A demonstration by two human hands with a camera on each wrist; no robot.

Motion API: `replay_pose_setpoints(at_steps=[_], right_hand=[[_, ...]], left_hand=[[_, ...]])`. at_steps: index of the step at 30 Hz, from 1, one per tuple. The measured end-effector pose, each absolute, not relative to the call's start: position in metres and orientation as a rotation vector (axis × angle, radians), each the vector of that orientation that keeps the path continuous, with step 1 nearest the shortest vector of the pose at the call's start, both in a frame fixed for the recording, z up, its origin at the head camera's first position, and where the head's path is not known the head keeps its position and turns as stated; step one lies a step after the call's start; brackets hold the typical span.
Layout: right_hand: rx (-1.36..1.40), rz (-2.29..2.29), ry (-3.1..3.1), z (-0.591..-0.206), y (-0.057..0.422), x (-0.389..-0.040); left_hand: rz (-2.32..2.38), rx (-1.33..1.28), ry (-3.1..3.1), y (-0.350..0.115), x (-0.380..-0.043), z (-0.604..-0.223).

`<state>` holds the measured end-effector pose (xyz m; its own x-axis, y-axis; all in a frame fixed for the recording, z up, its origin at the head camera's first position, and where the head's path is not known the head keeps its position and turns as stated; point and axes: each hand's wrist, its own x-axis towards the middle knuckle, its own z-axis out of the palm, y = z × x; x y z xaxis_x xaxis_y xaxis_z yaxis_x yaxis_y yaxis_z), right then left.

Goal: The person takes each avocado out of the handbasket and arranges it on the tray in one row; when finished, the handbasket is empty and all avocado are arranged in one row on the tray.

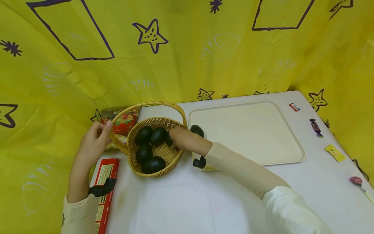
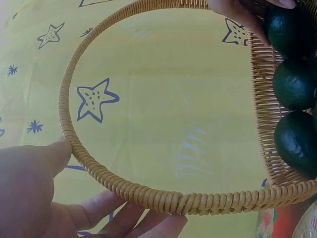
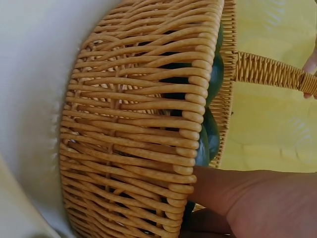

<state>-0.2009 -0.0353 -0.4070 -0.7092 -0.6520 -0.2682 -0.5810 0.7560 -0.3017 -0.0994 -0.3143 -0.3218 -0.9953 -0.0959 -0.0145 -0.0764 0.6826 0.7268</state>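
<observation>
A round wicker basket (image 1: 166,171) with a tall arched handle (image 1: 146,104) holds several dark green avocados (image 1: 154,164). My left hand (image 1: 93,143) grips the handle at its left side, thumb and fingertips against the woven cane in the left wrist view. Inside the basket's right part, my right hand (image 1: 185,139) reaches over the rim and holds an avocado (image 1: 168,139), its fingers about the fruit. In the right wrist view the basket wall (image 3: 129,124) hides most of those fingers. Another avocado (image 1: 197,130) lies on the cream tray (image 1: 248,130), just right of the basket.
Behind the left hand lie a red food packet (image 1: 124,125) and, nearer, a long red box (image 1: 106,191). Along the right table edge are small wrapped sweets, among them a purple candy (image 1: 315,127) and a yellow packet (image 1: 335,153), plus a lollipop (image 1: 356,181). A yellow patterned curtain (image 1: 181,71) hangs behind.
</observation>
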Motion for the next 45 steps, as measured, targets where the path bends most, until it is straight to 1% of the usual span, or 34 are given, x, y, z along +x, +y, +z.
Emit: replay_pose_setpoints(at_steps=[10, 20, 26, 30, 37, 45], right_hand=[[-0.949, -0.268, 2.557, -0.403, -0.034, -0.203], [-0.969, -0.369, 2.574, -0.406, -0.030, -0.199], [-1.002, -0.515, 2.556, -0.400, -0.019, -0.193], [-1.017, -0.609, 2.552, -0.389, -0.005, -0.185], [-1.080, -0.800, 2.557, -0.374, 0.037, -0.163], [-1.046, -1.017, 2.544, -0.372, 0.091, -0.150]], left_hand=[[-1.237, 0.147, -2.862, -0.314, -0.100, -0.322], [-1.236, 0.142, -2.866, -0.315, -0.099, -0.321], [-1.224, 0.139, -2.869, -0.314, -0.098, -0.321], [-1.228, 0.130, -2.863, -0.315, -0.098, -0.320], [-1.229, 0.112, -2.864, -0.314, -0.099, -0.320], [-1.230, 0.122, -2.867, -0.313, -0.099, -0.320]])
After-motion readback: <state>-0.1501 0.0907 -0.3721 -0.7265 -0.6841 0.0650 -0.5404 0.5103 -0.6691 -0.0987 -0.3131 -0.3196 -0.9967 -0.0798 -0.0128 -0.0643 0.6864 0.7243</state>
